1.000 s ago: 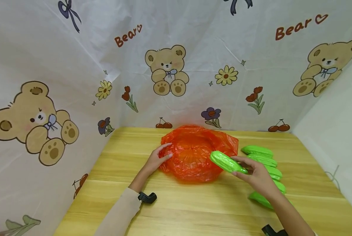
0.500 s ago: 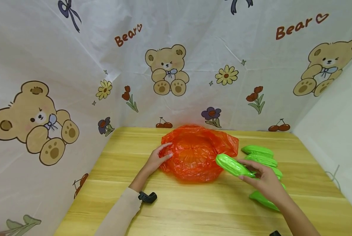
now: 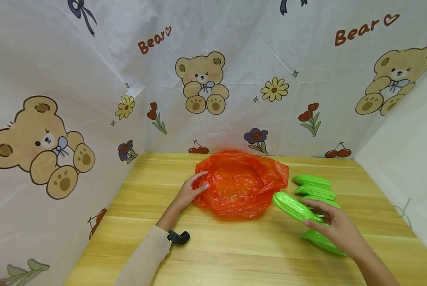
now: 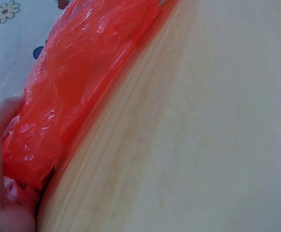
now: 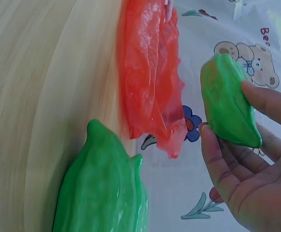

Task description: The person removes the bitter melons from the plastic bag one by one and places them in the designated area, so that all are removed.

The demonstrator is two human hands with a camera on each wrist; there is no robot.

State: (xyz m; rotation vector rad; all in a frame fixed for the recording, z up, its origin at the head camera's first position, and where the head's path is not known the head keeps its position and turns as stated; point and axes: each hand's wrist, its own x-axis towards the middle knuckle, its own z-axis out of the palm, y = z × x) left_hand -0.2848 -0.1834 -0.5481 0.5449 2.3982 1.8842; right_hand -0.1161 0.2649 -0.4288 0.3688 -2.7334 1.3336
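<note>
An orange-red plastic bag (image 3: pixel 231 186) stands with its mouth spread wide on the wooden table. My left hand (image 3: pixel 190 190) holds its left side, fingers and thumb curved over the rim; in the left wrist view, bag film (image 4: pixel 77 87) lies against the hand. Between thumb and fingers, my right hand (image 3: pixel 336 226) grips the near end of a glossy green ridged gourd-like vegetable (image 3: pixel 294 205). It is raised to the right of the bag, its other end pointing at the bag. The right wrist view shows the held vegetable (image 5: pixel 227 101) with a pointed tip.
Several similar green vegetables lie in a row at the right, among them a far one (image 3: pixel 311 181) and a near one (image 3: pixel 322 241); the right hand hides part of the row. A bear-print sheet (image 3: pixel 235 99) rises behind the table (image 3: pixel 213 254). A thin cable (image 3: pixel 404 214) shows at the right.
My right hand has drawn back to the right and toward me with the green vegetable, from over the bag's right edge to beside the row. The left hand stays on the bag.
</note>
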